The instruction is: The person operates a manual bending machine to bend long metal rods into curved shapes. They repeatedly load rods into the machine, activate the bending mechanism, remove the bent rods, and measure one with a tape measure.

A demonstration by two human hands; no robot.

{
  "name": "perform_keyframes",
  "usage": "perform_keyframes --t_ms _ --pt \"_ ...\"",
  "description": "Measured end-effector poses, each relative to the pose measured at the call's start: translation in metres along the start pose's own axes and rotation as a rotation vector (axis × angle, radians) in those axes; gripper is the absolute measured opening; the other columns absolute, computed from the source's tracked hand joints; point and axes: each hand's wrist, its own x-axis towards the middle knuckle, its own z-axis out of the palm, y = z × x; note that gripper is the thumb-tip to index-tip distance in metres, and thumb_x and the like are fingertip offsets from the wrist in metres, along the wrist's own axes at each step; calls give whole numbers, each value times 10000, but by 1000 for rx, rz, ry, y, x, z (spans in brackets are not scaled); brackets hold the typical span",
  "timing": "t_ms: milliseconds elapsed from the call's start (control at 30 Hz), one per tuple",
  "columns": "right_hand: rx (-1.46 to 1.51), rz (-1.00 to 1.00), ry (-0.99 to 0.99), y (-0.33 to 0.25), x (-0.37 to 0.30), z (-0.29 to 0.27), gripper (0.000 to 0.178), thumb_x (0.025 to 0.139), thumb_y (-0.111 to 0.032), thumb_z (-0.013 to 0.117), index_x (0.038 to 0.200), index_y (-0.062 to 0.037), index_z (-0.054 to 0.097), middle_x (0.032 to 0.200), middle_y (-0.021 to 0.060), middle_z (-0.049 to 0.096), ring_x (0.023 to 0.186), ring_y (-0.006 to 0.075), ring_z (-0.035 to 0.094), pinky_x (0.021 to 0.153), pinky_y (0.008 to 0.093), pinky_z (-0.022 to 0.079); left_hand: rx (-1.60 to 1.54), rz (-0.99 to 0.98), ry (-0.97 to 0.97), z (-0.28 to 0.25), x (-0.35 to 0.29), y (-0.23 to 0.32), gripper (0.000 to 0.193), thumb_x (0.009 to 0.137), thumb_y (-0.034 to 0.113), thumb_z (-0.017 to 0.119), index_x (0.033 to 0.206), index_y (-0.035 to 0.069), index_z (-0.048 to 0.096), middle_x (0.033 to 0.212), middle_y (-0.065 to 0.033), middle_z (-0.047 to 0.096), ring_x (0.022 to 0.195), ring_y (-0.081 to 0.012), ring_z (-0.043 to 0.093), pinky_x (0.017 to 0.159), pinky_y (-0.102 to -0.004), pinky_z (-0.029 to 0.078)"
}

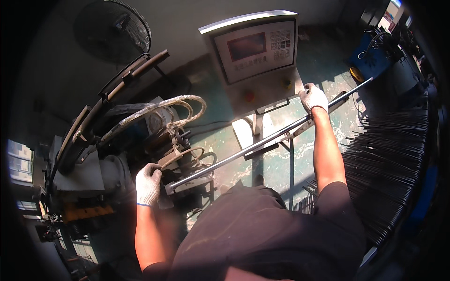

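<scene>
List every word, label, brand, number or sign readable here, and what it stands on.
Control panel: a line of characters below the screen, too blurred to quote.
Keypad: key markings, too small to read.
Screen: nothing legible.
Metal rod: no writing visible.

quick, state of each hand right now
Left hand: curled, can't tell if holding anything.
Right hand: curled near panel, grip can't be told.

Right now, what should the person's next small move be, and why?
Probably shift the white-gloved left hand slightly right onto the long, straight, silvery metal tube: its lower-left end lies close beside that hand, seemingly ungrasped, while the white-gloved right hand is up near the lower right corner of the boxy grey control panel.
</scene>
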Motion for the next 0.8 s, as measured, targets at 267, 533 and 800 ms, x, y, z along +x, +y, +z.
perform_keyframes --t_ms 267,533,800 --pt "38 -156 -123 7 37 17 785 892 -224 729 1624 -110 470 1568 216 573 1451 374 550 1243 418 426 60 -9 13 0 -1 3 194 929 63 649 1064 -38 745 935 -154 763 879 -211 720 859 -339 557" --pt "18 -214 -91 3 40 24 758 836 -150 671 1575 -84 519 1522 257 593 1413 406 569 1214 429 451 12 -35 42 3 0 -11 194 953 63 654 1094 -37 743 945 -120 758 882 -169 696 847 -313 548" --pt "-24 -215 -80 3 38 25 766 850 -200 680 1589 -98 506 1492 272 602 1369 426 599 1183 451 482 129 -43 85 4 0 -7 199 942 72 650 1082 -34 744 920 -155 756 852 -210 710 831 -347 558"
